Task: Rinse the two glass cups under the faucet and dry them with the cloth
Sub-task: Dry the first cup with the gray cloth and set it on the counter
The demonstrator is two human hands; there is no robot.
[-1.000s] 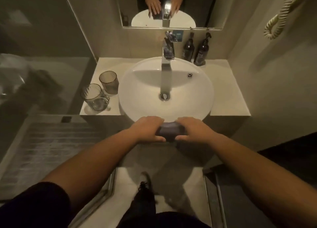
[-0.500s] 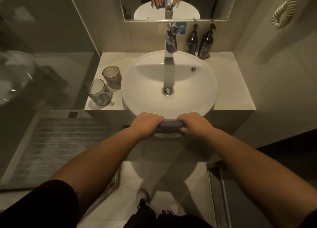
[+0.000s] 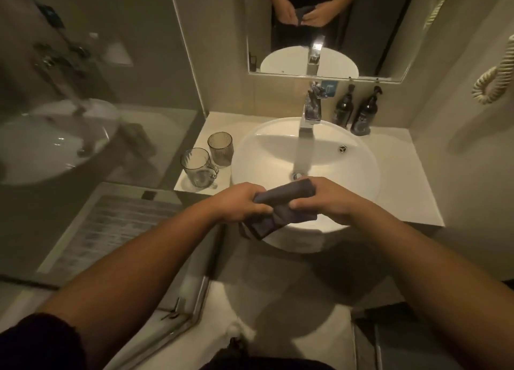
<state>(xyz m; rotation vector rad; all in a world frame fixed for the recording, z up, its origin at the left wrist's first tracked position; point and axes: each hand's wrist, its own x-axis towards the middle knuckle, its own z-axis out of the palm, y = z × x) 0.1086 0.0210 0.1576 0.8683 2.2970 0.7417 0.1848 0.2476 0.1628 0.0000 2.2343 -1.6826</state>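
The cloth (image 3: 283,205), a moment ago flat on the near basin rim, is now lifted, gripped by left hand (image 3: 239,202) and right hand (image 3: 322,202), both cups (image 3: 205,161) unrinsed.

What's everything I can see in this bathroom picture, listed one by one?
glass cups: two, clear grey, counter left of the basin
basin: one, white, on the counter
faucet: one, chrome, behind the basin
pump bottles: two, dark, counter at the back right
mirror: one, wall above the faucet
coiled cord: one, cream, right wall
cloth: one, dark grey, held over the basin's near rim
left hand: grips the cloth
right hand: grips the cloth
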